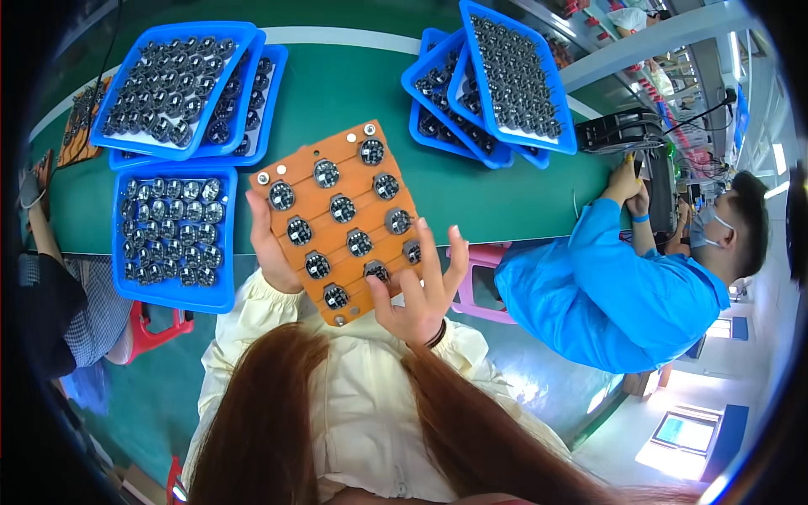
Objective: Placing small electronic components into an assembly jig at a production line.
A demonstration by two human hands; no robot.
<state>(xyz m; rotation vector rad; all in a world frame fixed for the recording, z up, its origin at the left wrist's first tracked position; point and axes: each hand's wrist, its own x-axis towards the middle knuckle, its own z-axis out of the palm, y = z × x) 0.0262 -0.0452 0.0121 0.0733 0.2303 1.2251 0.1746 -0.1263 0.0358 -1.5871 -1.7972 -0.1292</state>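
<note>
An orange board (328, 202), tilted, is held up in front of me. Rows of small round black electronic parts (342, 209) with silvery pieces sit in it, with pale round studs at the far corners. My left hand (273, 252) grips the board's left edge, its fingers mostly hidden underneath. Over the near right corner is my right hand (418, 299), fingers spread. Its thumb tip is at a round part (376, 271) near the bottom edge, and a fingertip lies by another part (411, 251) at the right edge. Whether they press on these is unclear.
Blue trays (103, 126) of similar parts are stacked at the far left; a single blue tray (223, 295) stands nearer. More stacked trays (566, 139) are at the far right of the green table (505, 202). A co-worker (614, 278) in blue sits right, another person (50, 295) left.
</note>
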